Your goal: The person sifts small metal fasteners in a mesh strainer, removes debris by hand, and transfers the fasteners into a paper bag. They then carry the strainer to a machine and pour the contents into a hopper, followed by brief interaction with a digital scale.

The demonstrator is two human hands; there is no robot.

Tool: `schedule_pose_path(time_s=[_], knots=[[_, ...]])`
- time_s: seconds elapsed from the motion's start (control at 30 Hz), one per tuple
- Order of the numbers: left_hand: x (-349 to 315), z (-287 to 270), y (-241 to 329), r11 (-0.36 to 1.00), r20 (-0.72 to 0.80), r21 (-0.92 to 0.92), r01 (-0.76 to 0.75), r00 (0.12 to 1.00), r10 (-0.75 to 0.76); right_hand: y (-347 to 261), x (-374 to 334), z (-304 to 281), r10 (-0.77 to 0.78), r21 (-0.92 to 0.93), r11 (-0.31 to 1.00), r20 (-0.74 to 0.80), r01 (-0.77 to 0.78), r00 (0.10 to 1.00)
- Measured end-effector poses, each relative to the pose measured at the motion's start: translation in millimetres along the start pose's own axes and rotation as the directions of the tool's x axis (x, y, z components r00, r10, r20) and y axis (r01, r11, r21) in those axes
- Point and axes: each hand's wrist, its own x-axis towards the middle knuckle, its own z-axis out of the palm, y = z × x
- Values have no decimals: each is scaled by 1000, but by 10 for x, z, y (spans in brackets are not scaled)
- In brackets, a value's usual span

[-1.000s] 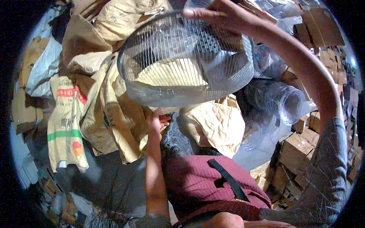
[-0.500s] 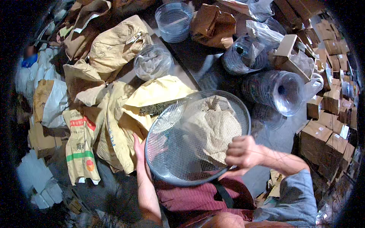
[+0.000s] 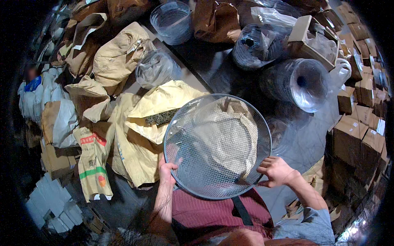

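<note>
A round mesh sieve (image 3: pixel 197 164) with a dark rim is in front of me, held between my two hands. My left hand (image 3: pixel 167 173) is closed on its lower left rim, the thumb showing over the edge. On the right rim, my right hand (image 3: pixel 278 171) grips with curled fingers. A crumpled beige sack (image 3: pixel 230 133) shows through the mesh and seems to lie behind it. Just left of the sieve stands an open yellow paper sack (image 3: pixel 164 98), and dark, thin stick-like pieces (image 3: pixel 162 117) fill its mouth.
Clear round plastic tubs (image 3: pixel 172 24) and stacked clear plastic containers (image 3: pixel 301 84) stand beyond the sieve. Several brown paper sacks (image 3: pixel 119 57) crowd the left. Cardboard boxes (image 3: pixel 351 133) are piled along the right. A flattened printed sack (image 3: pixel 92 164) lies at left.
The sieve has turned and come more level and face-on. My left hand has closed on its rim. My right hand has shifted slightly right and down along the edge.
</note>
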Motion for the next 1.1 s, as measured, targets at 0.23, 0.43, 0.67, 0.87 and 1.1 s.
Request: schedule_pose_path(time_s=[0.23, 0.43, 0.67, 0.87, 1.1], knots=[[77, 382, -4, 982, 52, 70, -177, 984, 173, 594, 434, 266, 420, 177, 902, -144, -394, 896], [235, 505, 18, 945, 76, 221, -241, 970, 229, 941, 1685, 142, 222, 207, 971, -613, -118, 758], [252, 505, -49, 938, 126, 251, -240, 969, 214, 901, 2498, -22, 370, 242, 922, -323, -302, 871], [218, 486, -101, 923, 127, 282, -263, 963, 236, 789, 2669, 605, 516, 837, 468, -1, -282, 856], [235, 427, -124, 934, 74, 266, -237, 971, 226, 570, 2271, 985, 554, 725, 623, -143, -294, 820]])
